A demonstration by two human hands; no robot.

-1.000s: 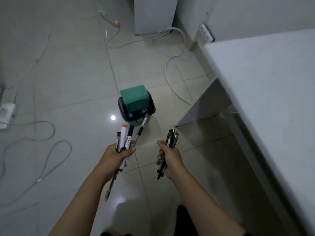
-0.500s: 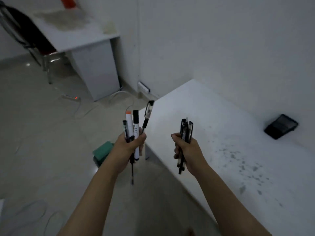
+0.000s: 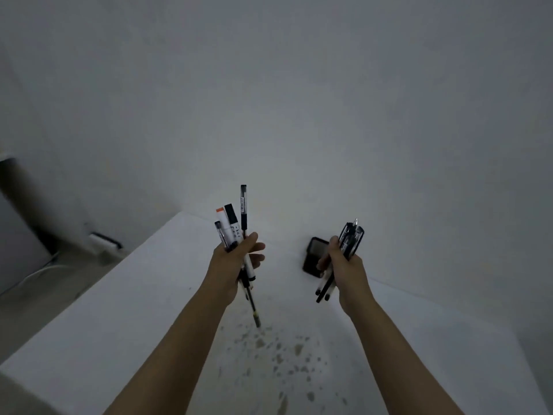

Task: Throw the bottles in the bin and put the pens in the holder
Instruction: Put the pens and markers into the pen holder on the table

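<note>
My left hand (image 3: 232, 263) grips a bundle of pens and markers (image 3: 235, 232), held upright: a white marker with an orange cap, one with a black cap, and thin black pens. My right hand (image 3: 344, 269) grips a second bunch of black pens (image 3: 351, 236). Both hands hover above the white table (image 3: 125, 310). A black square pen holder (image 3: 314, 256) stands on the table near the wall, just left of and behind my right hand, partly hidden by it. No bottle or bin is in view.
The table top has dark speckled stains (image 3: 284, 354) near its middle. A white wall (image 3: 299, 100) rises right behind the table. At the left, the floor holds a wall socket (image 3: 103, 241) and a white cable (image 3: 39, 272).
The view has swung up from the floor and the green bin to the table and wall. Both hands, still gripping their pens, now sit over the table, with the right hand close to the black holder.
</note>
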